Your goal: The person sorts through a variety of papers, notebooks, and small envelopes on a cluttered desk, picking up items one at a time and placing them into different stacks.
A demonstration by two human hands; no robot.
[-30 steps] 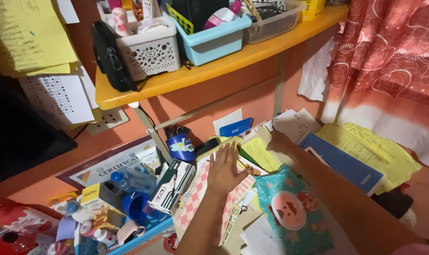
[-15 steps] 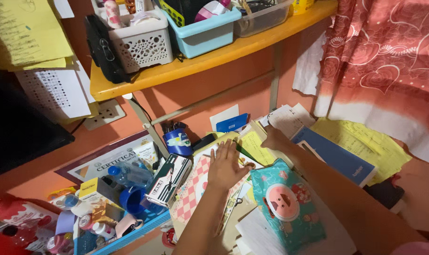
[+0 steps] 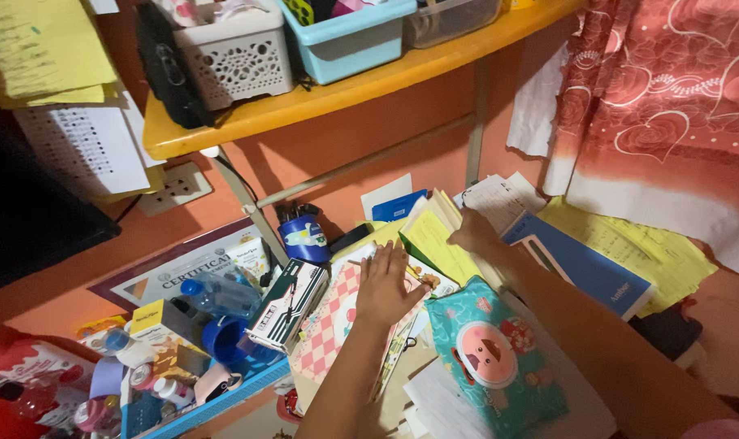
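Two hands apart, left hand (image 3: 384,286) flat on checkered folder (image 3: 330,321), right hand (image 3: 472,234) gripping yellow papers (image 3: 437,240).

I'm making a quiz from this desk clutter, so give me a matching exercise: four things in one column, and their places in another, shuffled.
Things:
1. left hand
2. right hand
3. teal wipes pack
4. white lattice basket

Places:
A. on the yellow shelf
B. flat on the pink checkered notebook
C. at the yellow papers beside the blue folder
D. lying between the two forearms

Pairs: 1-B, 2-C, 3-D, 4-A
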